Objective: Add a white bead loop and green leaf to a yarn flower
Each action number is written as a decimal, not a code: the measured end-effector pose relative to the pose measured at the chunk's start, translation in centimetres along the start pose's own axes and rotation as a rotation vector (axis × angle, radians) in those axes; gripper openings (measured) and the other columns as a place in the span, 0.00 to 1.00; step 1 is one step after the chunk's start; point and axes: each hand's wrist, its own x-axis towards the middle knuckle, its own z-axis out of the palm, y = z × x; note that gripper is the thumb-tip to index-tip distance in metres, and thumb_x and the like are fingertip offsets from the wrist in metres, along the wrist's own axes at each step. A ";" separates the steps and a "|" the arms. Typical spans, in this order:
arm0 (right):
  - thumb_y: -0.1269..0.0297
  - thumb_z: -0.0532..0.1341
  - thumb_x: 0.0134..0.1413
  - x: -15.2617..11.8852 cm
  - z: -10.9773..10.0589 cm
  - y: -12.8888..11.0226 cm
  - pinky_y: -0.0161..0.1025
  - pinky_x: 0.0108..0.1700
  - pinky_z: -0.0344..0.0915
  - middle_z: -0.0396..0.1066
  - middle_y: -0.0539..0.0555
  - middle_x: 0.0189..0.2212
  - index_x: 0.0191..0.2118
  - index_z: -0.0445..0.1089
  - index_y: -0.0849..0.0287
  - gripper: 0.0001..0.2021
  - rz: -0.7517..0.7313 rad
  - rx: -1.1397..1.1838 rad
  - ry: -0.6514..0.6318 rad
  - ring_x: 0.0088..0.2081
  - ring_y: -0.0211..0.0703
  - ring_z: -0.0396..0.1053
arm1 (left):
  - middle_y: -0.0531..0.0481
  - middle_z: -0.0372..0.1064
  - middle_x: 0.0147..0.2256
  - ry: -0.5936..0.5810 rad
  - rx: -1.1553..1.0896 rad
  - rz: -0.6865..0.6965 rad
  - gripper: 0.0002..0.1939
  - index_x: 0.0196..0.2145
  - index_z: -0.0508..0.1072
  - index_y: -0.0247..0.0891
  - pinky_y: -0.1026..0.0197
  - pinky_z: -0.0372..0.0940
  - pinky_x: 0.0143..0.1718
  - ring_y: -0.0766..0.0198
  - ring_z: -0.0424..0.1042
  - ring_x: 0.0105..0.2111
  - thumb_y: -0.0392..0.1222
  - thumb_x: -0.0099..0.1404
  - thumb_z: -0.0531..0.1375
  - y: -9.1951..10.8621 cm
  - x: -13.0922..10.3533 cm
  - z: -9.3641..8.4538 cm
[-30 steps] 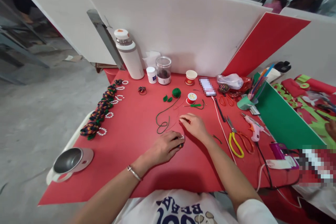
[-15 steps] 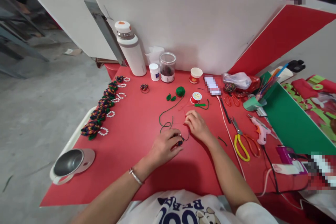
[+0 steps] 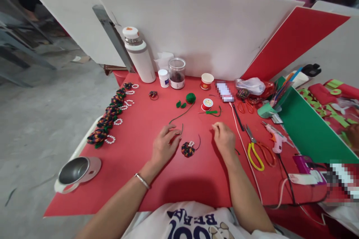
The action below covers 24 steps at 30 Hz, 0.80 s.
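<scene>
A small multicoloured yarn pompom with white beads on top lies on the red table between my hands, a dark yarn tail curling from its right side. My left hand is just left of it, thumb and fingers apart, the fingertips close to the loose end of green yarn. To the right, my right hand has thumb and forefinger pinched together; what they hold, if anything, is too small to see. Beyond them sit a green yarn ball, two green crocheted leaves, a red thread spool and a green-handled crochet hook.
Beaded yarn pieces line the left edge, above a steel-lined mug. A white flask and a clear jar stand behind. At right lie yellow-and-orange-handled scissors, a pink glue gun and cables.
My left hand has let go of the pompom and moved left and slightly up. My right hand has moved right, away from it. The pompom now rests uncovered on the table.
</scene>
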 end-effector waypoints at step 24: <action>0.63 0.57 0.67 -1.4 2.4 -2.6 0.39 0.45 0.69 0.76 0.55 0.35 0.40 0.76 0.55 0.10 -0.188 0.358 0.026 0.38 0.42 0.73 | 0.39 0.69 0.54 -0.216 0.292 0.024 0.06 0.32 0.75 0.39 0.44 0.63 0.51 0.45 0.65 0.54 0.42 0.66 0.62 -0.6 0.5 -1.1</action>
